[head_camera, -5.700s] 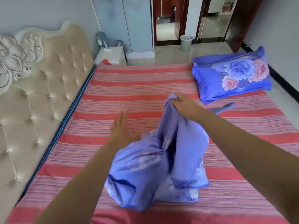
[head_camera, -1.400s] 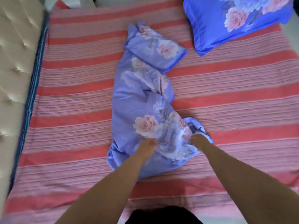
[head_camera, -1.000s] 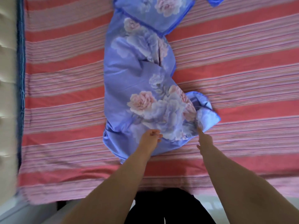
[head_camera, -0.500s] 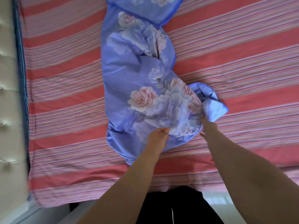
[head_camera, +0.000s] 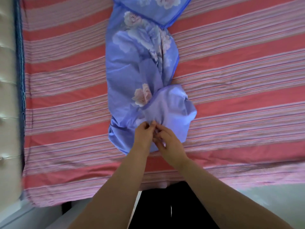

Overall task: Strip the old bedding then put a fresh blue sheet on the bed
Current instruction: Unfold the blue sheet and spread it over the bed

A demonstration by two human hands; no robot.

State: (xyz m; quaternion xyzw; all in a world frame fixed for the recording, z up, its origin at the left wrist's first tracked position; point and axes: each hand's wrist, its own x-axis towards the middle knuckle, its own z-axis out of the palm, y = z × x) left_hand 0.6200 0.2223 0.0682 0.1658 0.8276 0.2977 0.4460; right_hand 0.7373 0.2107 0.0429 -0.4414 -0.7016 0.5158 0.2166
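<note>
A bunched blue sheet (head_camera: 132, 66) with pink and pale flowers lies lengthwise across the middle of the bed. Its near end is folded over, showing a paler underside. The bed is covered by a red and pink striped sheet (head_camera: 239, 90). My left hand (head_camera: 144, 134) and my right hand (head_camera: 168, 141) meet at the near end of the blue sheet. Both pinch the cloth with curled fingers, almost touching each other.
A cream tufted headboard (head_camera: 7, 80) runs along the left edge, with a blue mattress border (head_camera: 19, 47) beside it. The striped sheet hangs over the near bed edge. My dark trousers (head_camera: 165, 209) show below, and pale floor (head_camera: 264, 202) lies at the lower right.
My hands have come together at the near end of the blue sheet and gathered the cloth. The near corner has flipped over to show its pale underside.
</note>
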